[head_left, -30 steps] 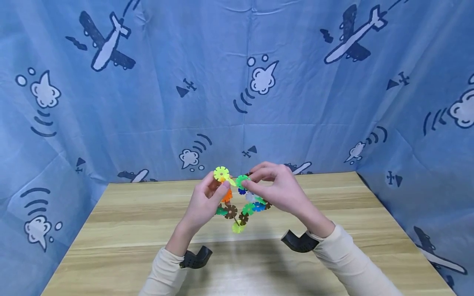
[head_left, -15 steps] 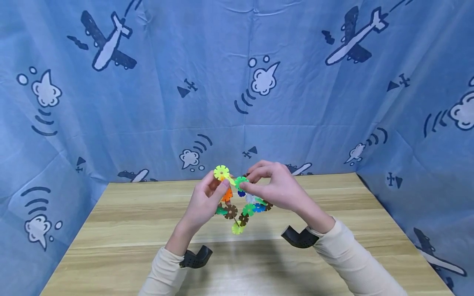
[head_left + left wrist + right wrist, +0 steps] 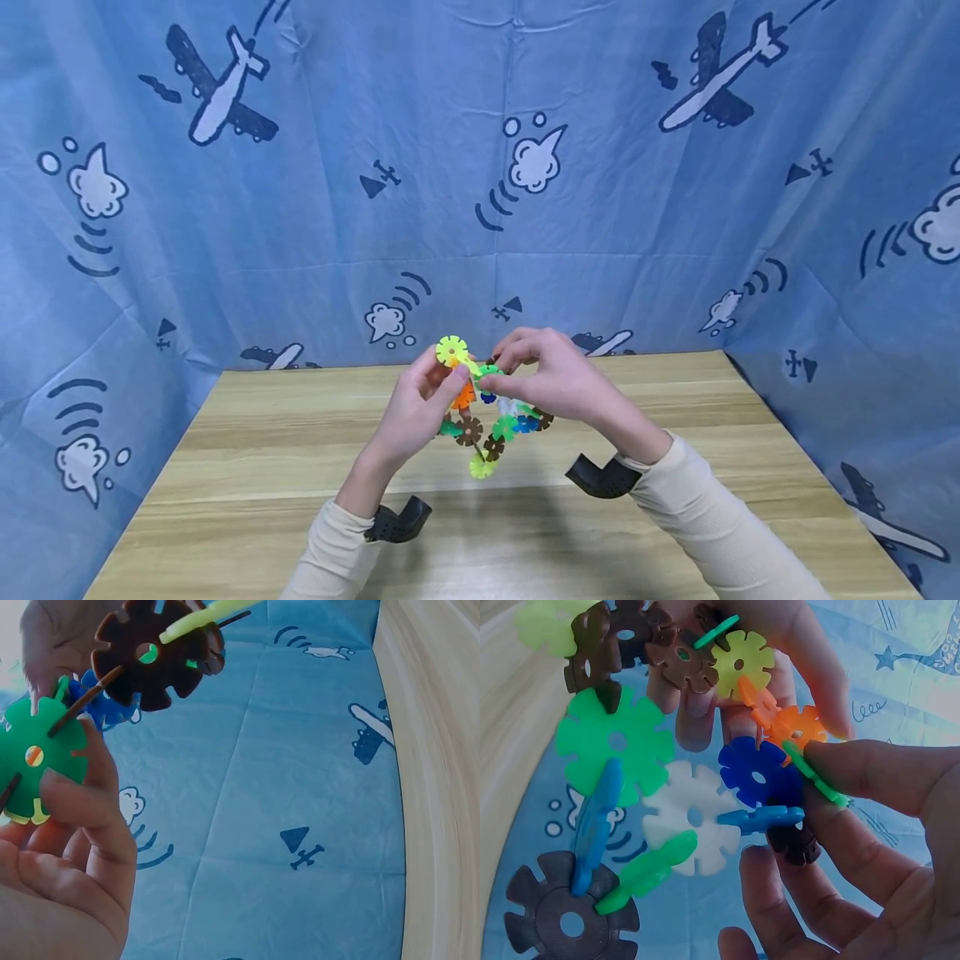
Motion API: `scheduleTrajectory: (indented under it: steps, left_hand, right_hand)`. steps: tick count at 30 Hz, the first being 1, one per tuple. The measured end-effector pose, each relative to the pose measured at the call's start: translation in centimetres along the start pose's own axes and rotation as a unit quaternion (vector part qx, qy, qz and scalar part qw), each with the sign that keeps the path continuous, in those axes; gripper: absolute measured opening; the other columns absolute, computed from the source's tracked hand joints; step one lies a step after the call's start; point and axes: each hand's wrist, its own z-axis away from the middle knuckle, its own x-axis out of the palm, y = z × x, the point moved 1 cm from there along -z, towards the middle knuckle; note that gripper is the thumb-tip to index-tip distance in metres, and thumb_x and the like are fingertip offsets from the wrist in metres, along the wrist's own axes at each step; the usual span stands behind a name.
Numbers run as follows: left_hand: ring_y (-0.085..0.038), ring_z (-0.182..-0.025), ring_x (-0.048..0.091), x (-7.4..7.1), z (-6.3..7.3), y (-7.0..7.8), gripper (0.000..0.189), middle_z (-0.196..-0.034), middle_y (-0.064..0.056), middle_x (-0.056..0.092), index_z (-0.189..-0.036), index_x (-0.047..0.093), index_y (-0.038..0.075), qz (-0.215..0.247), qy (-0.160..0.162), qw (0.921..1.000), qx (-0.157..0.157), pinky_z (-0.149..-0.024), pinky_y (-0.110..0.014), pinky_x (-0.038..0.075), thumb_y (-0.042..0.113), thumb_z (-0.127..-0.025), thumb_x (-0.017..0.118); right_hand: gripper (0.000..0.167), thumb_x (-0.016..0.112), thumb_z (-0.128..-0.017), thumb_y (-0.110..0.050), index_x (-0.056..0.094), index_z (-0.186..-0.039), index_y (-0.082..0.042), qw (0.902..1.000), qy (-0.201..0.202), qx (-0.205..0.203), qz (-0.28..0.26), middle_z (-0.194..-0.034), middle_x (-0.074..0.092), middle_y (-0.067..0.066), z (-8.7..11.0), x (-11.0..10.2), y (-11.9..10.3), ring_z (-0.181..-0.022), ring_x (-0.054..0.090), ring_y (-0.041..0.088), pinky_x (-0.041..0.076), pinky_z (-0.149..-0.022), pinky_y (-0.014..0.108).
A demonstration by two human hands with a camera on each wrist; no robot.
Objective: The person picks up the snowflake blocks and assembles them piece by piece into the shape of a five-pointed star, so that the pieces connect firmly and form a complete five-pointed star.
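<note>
Both hands hold a chain of notched plastic snowflake discs over the table. My left hand point(image 3: 401, 417) pinches it near a yellow disc point(image 3: 452, 351) and an orange disc point(image 3: 465, 395). Between thumb and forefinger, my right hand point(image 3: 562, 379) pinches a green disc point(image 3: 817, 776), seen edge-on in the right wrist view beside the orange one. Dark blue point(image 3: 757, 772), white point(image 3: 694, 817) and light blue point(image 3: 598, 825) discs continue the chain. Its lower part hangs down, with brown point(image 3: 469, 431) and green point(image 3: 505, 427) discs above a yellow one point(image 3: 482, 465) at the bottom.
The wooden table point(image 3: 225, 500) lies beneath the hands. A blue curtain point(image 3: 420, 208) with printed airplanes and clouds stands behind and along both sides. Black curved mounts point(image 3: 401, 521) sit at both wrists, by the light sleeves.
My right hand has moved slightly left with its green disc, which is now closer to the yellow and orange discs at the left hand. The left hand stays almost in place.
</note>
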Motion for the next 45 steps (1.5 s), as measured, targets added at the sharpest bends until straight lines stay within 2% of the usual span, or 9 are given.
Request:
scheduleTrajectory:
  steps: [5, 9, 15, 23, 31, 33, 36, 40, 45]
  left_hand:
    - [-0.019, -0.091, 0.059, -0.1, 0.0, -0.1, 0.031, -0.111, -0.016, 0.06, -0.129, 0.055, 0.006, -0.004, -0.009, 0.9999, -0.004, -0.076, -0.031, 0.06, 0.026, -0.11, 0.043]
    - [-0.019, -0.097, 0.057, -0.1, 0.0, -0.4, 0.034, -0.111, -0.011, 0.059, -0.126, 0.06, 0.008, -0.018, -0.001, 0.9997, -0.019, -0.083, -0.029, 0.055, 0.031, -0.11, 0.04]
    - [-0.02, -0.074, 0.058, 0.2, 0.0, -0.7, 0.033, -0.088, -0.01, 0.059, -0.122, 0.061, 0.009, -0.014, 0.002, 0.9992, -0.038, -0.068, -0.032, 0.057, 0.034, -0.11, 0.042]
    - [-0.021, -0.072, 0.058, 0.6, -0.1, -0.9, 0.032, -0.09, -0.011, 0.059, -0.124, 0.06, 0.011, -0.003, 0.017, 0.9991, -0.038, -0.062, -0.029, 0.057, 0.035, -0.11, 0.044]
    - [-0.021, -0.069, 0.059, 0.5, -0.4, -1.3, 0.032, -0.086, -0.01, 0.059, -0.119, 0.062, 0.012, -0.02, 0.026, 0.9979, -0.056, -0.057, -0.026, 0.053, 0.038, -0.109, 0.047]
    - [-0.021, -0.068, 0.059, 0.4, -0.4, -1.5, 0.032, -0.087, -0.011, 0.06, -0.119, 0.062, 0.011, -0.018, 0.018, 0.998, -0.059, -0.058, -0.027, 0.054, 0.037, -0.109, 0.047]
    - [-0.02, -0.076, 0.062, 0.2, 0.0, -1.5, 0.03, -0.093, -0.012, 0.063, -0.123, 0.057, 0.009, -0.015, -0.015, 0.9975, -0.068, -0.067, -0.032, 0.058, 0.033, -0.107, 0.051]
    - [-0.021, -0.091, 0.068, 0.1, 0.3, -1.3, 0.035, -0.111, -0.016, 0.067, -0.13, 0.049, 0.008, -0.017, -0.062, 0.9943, -0.085, -0.08, -0.037, 0.061, 0.025, -0.102, 0.062]
    - [-0.023, -0.095, 0.072, 0.1, 0.3, -1.2, 0.036, -0.118, -0.017, 0.068, -0.131, 0.05, 0.012, -0.02, -0.054, 0.9934, -0.099, -0.08, -0.037, 0.062, 0.019, -0.1, 0.065]
  right_hand:
    - [0.009, 0.079, -0.088, -0.026, 0.08, -0.085, -0.018, 0.9998, -0.005, 0.011, -0.015, -0.111, 0.071, 0.001, 0.0, 0.1, 0.2, -0.106, 0.062, 0.023, 0.054, -0.081, 0.036]
    - [0.01, 0.078, -0.089, -0.025, 0.081, -0.084, -0.018, 0.9999, -0.002, 0.002, -0.016, -0.105, 0.071, -0.001, 0.0, 0.3, 0.3, -0.102, 0.062, 0.02, 0.054, -0.079, 0.035]
    - [0.011, 0.076, -0.091, -0.021, 0.081, -0.083, -0.016, 0.9994, 0.015, -0.006, -0.031, -0.091, 0.067, 0.0, 0.2, 0.6, 0.8, -0.089, 0.058, 0.02, 0.05, -0.074, 0.035]
    - [0.014, 0.076, -0.092, -0.025, 0.082, -0.085, -0.013, 0.9934, 0.06, 0.046, -0.086, -0.089, 0.066, 0.002, 0.1, 1.5, 0.9, -0.093, 0.057, 0.021, 0.048, -0.076, 0.035]
    - [0.018, 0.076, -0.093, -0.025, 0.082, -0.084, -0.011, 0.9835, 0.12, 0.057, -0.124, -0.085, 0.067, 0.003, -0.2, 3.0, 1.6, -0.094, 0.057, 0.02, 0.048, -0.076, 0.034]
    - [0.018, 0.076, -0.092, -0.027, 0.082, -0.083, -0.012, 0.9848, 0.118, 0.055, -0.116, -0.085, 0.067, 0.002, -0.1, 3.1, 1.8, -0.093, 0.057, 0.02, 0.048, -0.076, 0.034]
    - [0.019, 0.075, -0.092, -0.03, 0.082, -0.084, -0.014, 0.9886, 0.103, 0.048, -0.098, -0.085, 0.066, 0.001, 0.0, 3.1, 2.2, -0.092, 0.056, 0.02, 0.047, -0.077, 0.034]
    - [0.019, 0.074, -0.093, -0.033, 0.082, -0.086, -0.016, 0.993, 0.088, 0.028, -0.074, -0.086, 0.067, -0.001, 0.3, 3.0, 2.8, -0.092, 0.058, 0.018, 0.048, -0.08, 0.035]
    - [0.029, 0.064, -0.1, -0.035, 0.082, -0.089, -0.015, 0.9931, 0.083, 0.006, -0.083, -0.099, 0.072, 0.001, 0.6, 3.0, 3.4, -0.094, 0.063, 0.018, 0.052, -0.08, 0.036]
